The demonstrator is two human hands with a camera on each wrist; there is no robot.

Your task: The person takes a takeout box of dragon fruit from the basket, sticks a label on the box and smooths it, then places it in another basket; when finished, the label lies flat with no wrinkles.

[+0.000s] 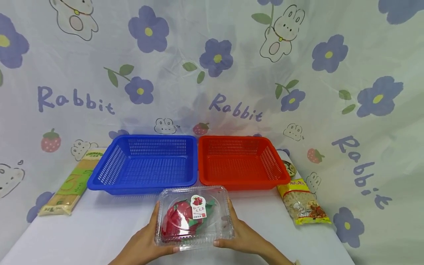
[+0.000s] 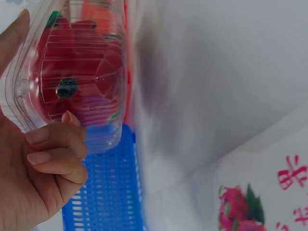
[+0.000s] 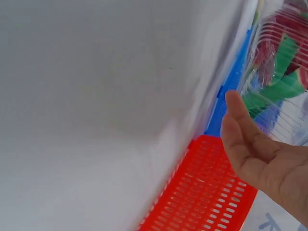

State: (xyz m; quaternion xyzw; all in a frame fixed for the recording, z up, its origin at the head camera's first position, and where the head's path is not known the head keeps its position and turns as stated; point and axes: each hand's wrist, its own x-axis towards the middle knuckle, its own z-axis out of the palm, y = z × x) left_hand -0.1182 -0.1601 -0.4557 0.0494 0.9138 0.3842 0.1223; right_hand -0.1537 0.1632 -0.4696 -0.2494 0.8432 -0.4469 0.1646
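At the near edge, the left hand [image 1: 145, 239] and the right hand [image 1: 243, 235] hold a clear plastic box [image 1: 215, 228] between them, one at each side. Each thumb lies at the near side of the box. In the left wrist view, some fingers of the left hand are bent against the box; the fingers of the right hand are only slightly bent, reaching along its side. The box is in the middle of the scene, its lid facing the head camera, and contains a red fruit [image 1: 180, 217] with green tips. A white sticker [image 1: 198, 207] is on the lid.

Beneath is a white worktop [image 1: 109, 224]. To the right lies a yellow-ended food bag [image 1: 303, 202], and to the left a long green and yellow packet [image 1: 71, 184].

Farther back, a blue basket [image 1: 142, 186] sits on the left, just beside a red basket [image 1: 245, 183] on the right. Another package [image 1: 289, 168] is partly hidden beyond the red basket's right side. At the far side hangs a pale cloth [image 1: 185, 95] printed with rabbits, flowers and strawberries.
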